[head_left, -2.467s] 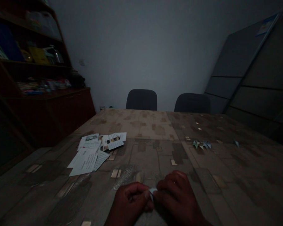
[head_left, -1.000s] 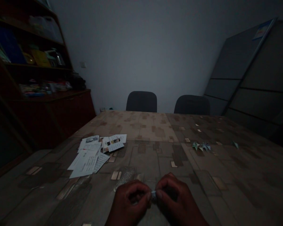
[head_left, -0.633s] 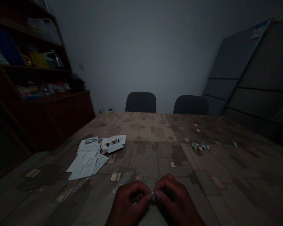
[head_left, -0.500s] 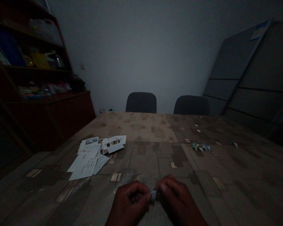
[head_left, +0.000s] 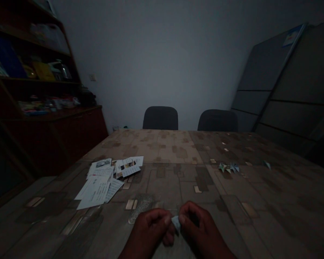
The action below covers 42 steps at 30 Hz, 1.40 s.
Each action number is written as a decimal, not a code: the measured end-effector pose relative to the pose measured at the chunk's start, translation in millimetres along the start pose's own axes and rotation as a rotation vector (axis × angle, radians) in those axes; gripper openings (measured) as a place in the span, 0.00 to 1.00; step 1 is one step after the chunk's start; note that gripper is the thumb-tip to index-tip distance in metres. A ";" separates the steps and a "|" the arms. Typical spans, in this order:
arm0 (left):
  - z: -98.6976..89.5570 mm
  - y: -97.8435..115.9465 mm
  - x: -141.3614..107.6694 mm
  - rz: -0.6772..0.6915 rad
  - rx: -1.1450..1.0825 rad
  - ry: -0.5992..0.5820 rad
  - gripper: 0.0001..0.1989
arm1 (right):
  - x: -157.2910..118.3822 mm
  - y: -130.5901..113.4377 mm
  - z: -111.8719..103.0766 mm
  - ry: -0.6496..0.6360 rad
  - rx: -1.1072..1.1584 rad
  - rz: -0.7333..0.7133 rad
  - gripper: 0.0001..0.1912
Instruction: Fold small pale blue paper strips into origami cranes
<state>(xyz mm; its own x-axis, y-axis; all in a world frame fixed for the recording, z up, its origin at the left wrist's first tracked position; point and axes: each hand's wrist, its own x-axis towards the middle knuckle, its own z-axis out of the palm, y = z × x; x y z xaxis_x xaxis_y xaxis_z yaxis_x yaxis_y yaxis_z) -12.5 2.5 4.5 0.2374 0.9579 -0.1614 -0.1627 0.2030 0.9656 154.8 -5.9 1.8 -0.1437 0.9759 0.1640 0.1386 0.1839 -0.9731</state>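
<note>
Near the front edge of the view, a small pale folded paper (head_left: 175, 222) is pinched between both hands above the table. My left hand (head_left: 154, 230) grips its left side with thumb and forefinger. On its right side, my right hand (head_left: 198, 226) has thumb and fingertips closed on it. The fingers hide part of the paper, and its exact shape is too dim to tell. Several small folded paper pieces (head_left: 228, 167) stand in a cluster at the right of the table, and one more folded piece (head_left: 266, 164) lies farther right.
Loose printed sheets and cards (head_left: 97, 187) overlap on the left of the patterned tablecloth (head_left: 167, 180). Two dark chairs (head_left: 160, 118) stand behind the far edge. A filled shelf cabinet (head_left: 78, 124) is at the left, grey panels (head_left: 255, 82) at the right.
The fingers have shifted slightly around the paper, which shows at a different tilt. More of my left hand's lower fingers is visible. The camera view has moved a little.
</note>
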 end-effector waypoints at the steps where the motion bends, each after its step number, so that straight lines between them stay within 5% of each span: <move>1: 0.2 -0.1 0.1 0.001 -0.001 0.011 0.19 | 0.3 1.3 0.6 -0.003 0.050 0.025 0.14; 7: 1.2 1.4 -4.5 0.042 0.116 0.114 0.11 | -1.7 -6.6 0.2 0.005 -0.115 -0.043 0.08; 11: -0.8 4.9 -7.5 0.211 0.288 0.147 0.07 | -3.4 -13.8 -1.0 -0.005 -0.300 -0.127 0.03; 20: -3.9 2.4 -8.2 0.442 0.530 0.054 0.07 | -2.9 -15.5 1.2 -0.060 -0.451 -0.119 0.08; 26: -4.7 1.8 -8.9 0.256 0.455 0.007 0.09 | -0.8 -13.6 0.8 -0.049 -0.468 -0.138 0.08; 32: -4.7 2.0 -6.3 0.334 0.460 0.033 0.08 | -2.1 -12.7 -0.1 -0.084 -0.454 -0.136 0.07; 38: -4.2 -4.5 1.0 0.026 0.220 -0.008 0.10 | 0.6 -9.0 1.5 -0.074 -0.229 0.025 0.03; 42: -3.3 -3.1 4.0 -0.033 0.146 0.034 0.13 | 3.2 -10.1 -1.9 -0.115 -0.009 0.142 0.09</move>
<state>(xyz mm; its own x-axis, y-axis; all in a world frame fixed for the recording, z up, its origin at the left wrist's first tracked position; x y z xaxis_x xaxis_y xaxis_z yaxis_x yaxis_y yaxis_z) -14.2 6.4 0.2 0.2073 0.9580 -0.1980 -0.0134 0.2052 0.9786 154.7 -4.4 12.5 -0.2326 0.9726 0.0051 0.1744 0.0468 -0.9836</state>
